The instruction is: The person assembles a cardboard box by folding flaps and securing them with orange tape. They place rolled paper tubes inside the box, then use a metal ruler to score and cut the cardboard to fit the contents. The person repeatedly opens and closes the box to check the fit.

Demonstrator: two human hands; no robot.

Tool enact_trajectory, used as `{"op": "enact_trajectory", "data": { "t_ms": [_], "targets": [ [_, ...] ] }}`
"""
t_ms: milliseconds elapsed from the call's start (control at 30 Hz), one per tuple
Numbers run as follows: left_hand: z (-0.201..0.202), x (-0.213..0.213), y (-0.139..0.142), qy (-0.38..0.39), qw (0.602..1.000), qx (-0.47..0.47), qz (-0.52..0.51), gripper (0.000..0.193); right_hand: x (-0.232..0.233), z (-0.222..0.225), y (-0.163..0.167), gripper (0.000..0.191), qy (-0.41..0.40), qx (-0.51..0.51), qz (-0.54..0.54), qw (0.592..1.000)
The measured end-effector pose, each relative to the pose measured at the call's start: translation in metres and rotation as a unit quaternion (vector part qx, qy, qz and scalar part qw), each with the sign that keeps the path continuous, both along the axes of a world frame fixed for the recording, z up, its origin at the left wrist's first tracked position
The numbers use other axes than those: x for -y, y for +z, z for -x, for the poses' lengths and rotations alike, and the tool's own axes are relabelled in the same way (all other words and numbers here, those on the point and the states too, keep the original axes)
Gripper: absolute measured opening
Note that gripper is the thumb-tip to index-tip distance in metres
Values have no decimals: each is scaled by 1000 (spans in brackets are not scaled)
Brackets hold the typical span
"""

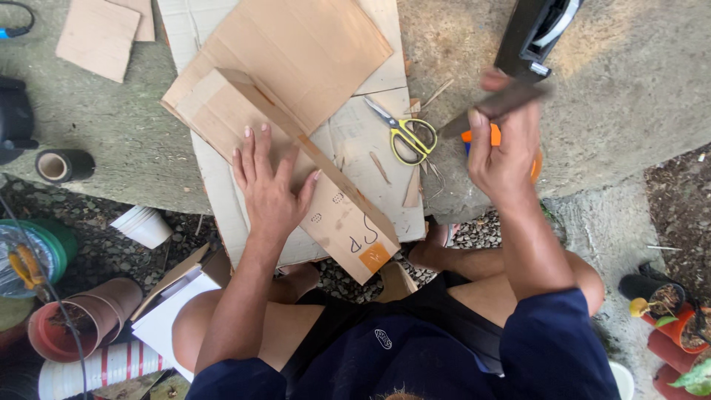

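Folded brown cardboard piece (296, 159) flat on larger sheets, one flap upright

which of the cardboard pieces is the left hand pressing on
The left hand lies flat on the folded cardboard piece with a raised flap and orange patch, nearest the person; the small loose cardboard squares at top left lie untouched.

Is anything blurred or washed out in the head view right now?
Head view: even, soft daylight, no harsh glare; the flat brown cardboard sheet under the left hand is sharp; the right hand and the dark tool in its grip are motion-blurred; frame edges bend slightly.
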State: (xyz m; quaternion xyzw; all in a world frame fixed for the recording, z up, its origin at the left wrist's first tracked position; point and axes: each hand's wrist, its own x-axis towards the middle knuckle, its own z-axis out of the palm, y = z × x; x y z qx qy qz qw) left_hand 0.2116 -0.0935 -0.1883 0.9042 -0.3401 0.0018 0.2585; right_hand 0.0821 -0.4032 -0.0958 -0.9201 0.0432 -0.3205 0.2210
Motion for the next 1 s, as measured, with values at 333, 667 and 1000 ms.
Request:
{"op": "enact_trajectory", "data": {
  "t_ms": [333, 667, 1000],
  "targets": [
    [-14, 6, -5, 17, 1000, -19, -6, 59, -78, -178, -97, 30, 89, -368, -183, 907],
    [-16, 2, -13, 29, 998, -35, -34, 92, -112, -246, -158, 45, 171, -421, -120, 883],
    [-18, 3, -14, 34, 997, -52, -54, 91, -107, -252, -151, 63, 200, -376, -82, 901]
  ]
}}
